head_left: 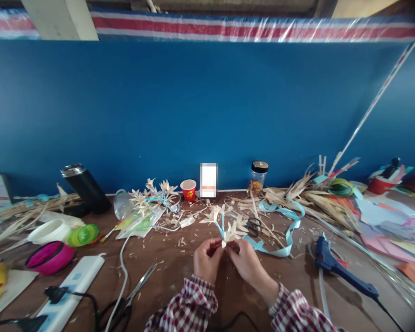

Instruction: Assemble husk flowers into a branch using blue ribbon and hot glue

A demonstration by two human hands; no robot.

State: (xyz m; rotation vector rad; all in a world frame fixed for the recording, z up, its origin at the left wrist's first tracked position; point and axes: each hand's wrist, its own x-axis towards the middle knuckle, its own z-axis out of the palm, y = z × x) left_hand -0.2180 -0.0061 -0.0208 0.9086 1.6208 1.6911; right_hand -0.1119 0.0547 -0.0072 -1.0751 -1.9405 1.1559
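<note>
Both hands meet over the middle of the brown table around a small spray of cream husk flowers (231, 229) on a light-blue wrapped stem. My left hand (208, 258) pinches the lower part of the spray from the left side. From the right, my right hand (246, 260) has its fingers closed at the same place, just under the lowest blossom. The stem's end is hidden behind the fingers. A curling light-blue ribbon (289, 237) lies to the right of the hands, with dark-handled scissors (253, 226) partly hidden behind the flowers.
A blue glue gun (342, 269) rests at right. Scissors (138, 286) and a white power strip (74, 288) lie at left. Along the back stand finished flowers (154, 196), a red paper cup (188, 190), a lidded jar (258, 179) and a tilted black flask (86, 189). Dried husks (318, 203) lie right.
</note>
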